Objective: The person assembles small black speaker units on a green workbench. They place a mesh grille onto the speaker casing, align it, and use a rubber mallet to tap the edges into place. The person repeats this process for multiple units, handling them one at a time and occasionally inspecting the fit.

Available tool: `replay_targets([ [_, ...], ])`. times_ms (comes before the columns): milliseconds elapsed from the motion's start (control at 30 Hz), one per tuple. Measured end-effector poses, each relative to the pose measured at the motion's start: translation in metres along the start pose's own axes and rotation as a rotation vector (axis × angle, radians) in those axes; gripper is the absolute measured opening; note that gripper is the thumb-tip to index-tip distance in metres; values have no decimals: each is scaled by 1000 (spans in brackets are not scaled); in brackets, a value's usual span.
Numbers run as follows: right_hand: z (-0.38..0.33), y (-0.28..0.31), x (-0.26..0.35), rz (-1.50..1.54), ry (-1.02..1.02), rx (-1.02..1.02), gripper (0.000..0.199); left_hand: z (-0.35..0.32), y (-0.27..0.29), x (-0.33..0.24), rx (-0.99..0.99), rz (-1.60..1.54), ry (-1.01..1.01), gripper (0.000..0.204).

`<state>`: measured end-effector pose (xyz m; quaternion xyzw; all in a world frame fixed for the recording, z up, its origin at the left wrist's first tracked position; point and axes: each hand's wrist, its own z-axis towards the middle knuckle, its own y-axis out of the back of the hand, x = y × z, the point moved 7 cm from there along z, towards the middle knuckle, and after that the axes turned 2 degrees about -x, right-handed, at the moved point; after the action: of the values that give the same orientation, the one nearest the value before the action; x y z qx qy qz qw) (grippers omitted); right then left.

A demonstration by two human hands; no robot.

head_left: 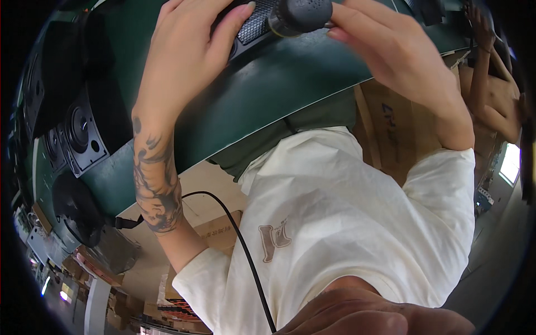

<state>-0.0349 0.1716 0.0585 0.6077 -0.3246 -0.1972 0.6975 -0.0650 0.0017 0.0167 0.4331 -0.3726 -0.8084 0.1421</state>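
At the top edge, my left hand (192,53) rests on a black box with a metal mesh front (254,25). Its thumb lies along the mesh, and its other fingers are partly cut off by the frame. A black, dome-shaped, textured piece (304,15) with a thin yellowish ring at its base sits against the mesh. My right hand (385,42) is beside that piece, thumb and fingers closed together at its right side. A small bit of something thin shows at those fingertips, too little to name. The far part of the box is out of view.
Black speaker cabinets (84,131) stand on the green tabletop (251,106) at the left. A black cable (240,234) runs down across my shirt. A cardboard box (399,128) is below the table edge. Another person's arm (483,78) shows at the right.
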Motion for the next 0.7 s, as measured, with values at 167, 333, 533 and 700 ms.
replay_targets([
  [167, 10, 17, 8, 77, 138, -153, 32, -4, -6, 18, -69, -3, -83, 39],
  [333, 15, 7, 21, 171, 187, -163, 30, -5, -4, 22, -124, -38, -55, 37],
  [533, 26, 21, 15, 34, 103, -102, 19, -13, 6, 25, -434, -147, -66, 39],
  [700, 26, 41, -7, 85, 19, -327, 12, -36, 26, 32, -584, -175, -249, 29],
])
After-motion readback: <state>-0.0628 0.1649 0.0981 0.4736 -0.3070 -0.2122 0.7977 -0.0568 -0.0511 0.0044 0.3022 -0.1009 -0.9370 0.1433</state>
